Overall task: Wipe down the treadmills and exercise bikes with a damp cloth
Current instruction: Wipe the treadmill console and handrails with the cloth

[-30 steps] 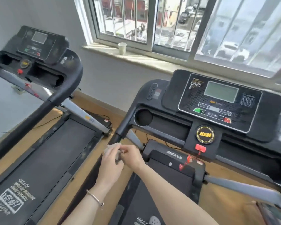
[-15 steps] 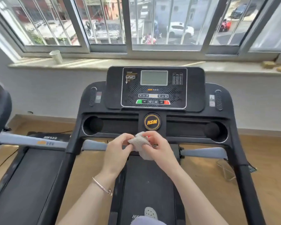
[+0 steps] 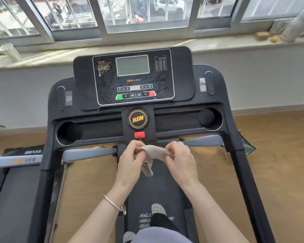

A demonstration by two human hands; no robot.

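My left hand (image 3: 130,159) and right hand (image 3: 180,159) pinch the cloth (image 3: 152,152), stretched crosswise just below the treadmill console (image 3: 132,78), equally near.

We see a white paper cup (image 3: 8,50) on the windowsill (image 3: 42,58) at far left, two yellowish blocks (image 3: 261,35) at far right, and parked cars (image 3: 167,6) beyond the window bars.

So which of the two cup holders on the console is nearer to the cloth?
The left cup holder; it sits lower than the right cup holder, closer to the cloth.
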